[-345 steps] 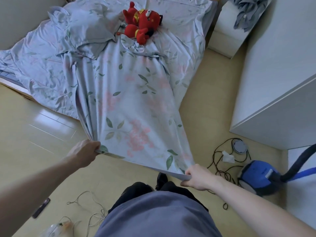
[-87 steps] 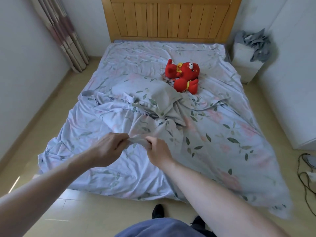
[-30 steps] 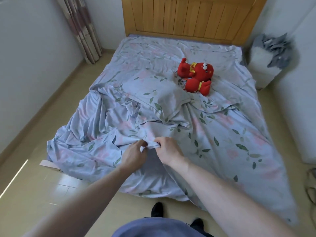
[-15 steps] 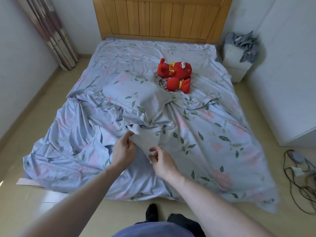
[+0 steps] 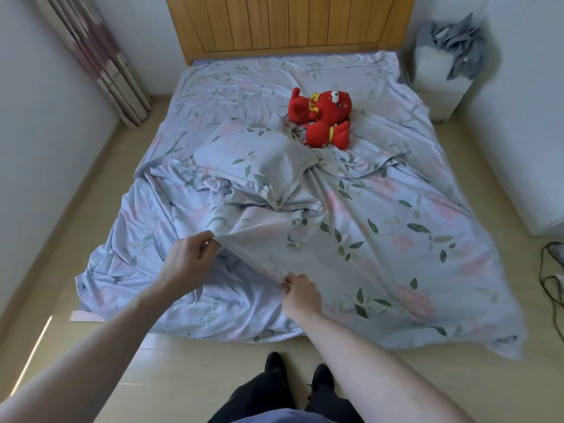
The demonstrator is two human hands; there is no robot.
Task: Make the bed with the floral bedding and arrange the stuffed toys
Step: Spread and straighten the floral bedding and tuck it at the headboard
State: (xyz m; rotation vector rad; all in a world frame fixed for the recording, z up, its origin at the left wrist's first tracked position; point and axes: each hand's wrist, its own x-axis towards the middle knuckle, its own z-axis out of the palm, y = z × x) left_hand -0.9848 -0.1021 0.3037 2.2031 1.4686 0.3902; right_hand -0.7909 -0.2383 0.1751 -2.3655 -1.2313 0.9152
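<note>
A pale blue floral duvet cover (image 5: 381,239) lies rumpled over the bed, hanging off its foot and right side. My left hand (image 5: 190,257) pinches a lifted corner of it above the bed's near left part. My right hand (image 5: 300,296) grips the same edge lower and to the right, so the fabric stretches between them. A matching floral pillow (image 5: 259,166) lies askew in the middle. A red stuffed toy (image 5: 323,119) sits behind it, toward the wooden headboard (image 5: 290,22).
A white nightstand (image 5: 436,77) with grey clothes (image 5: 454,38) on top stands right of the headboard. A white cabinet (image 5: 525,132) runs along the right wall, with black cables (image 5: 552,276) on the floor. Curtains (image 5: 94,56) hang at the left. My feet stand at the bed's foot.
My hands have spread apart along the cover's edge, the left one lifting its corner up and left, the right one sliding down and right. The fabric between them is now taut.
</note>
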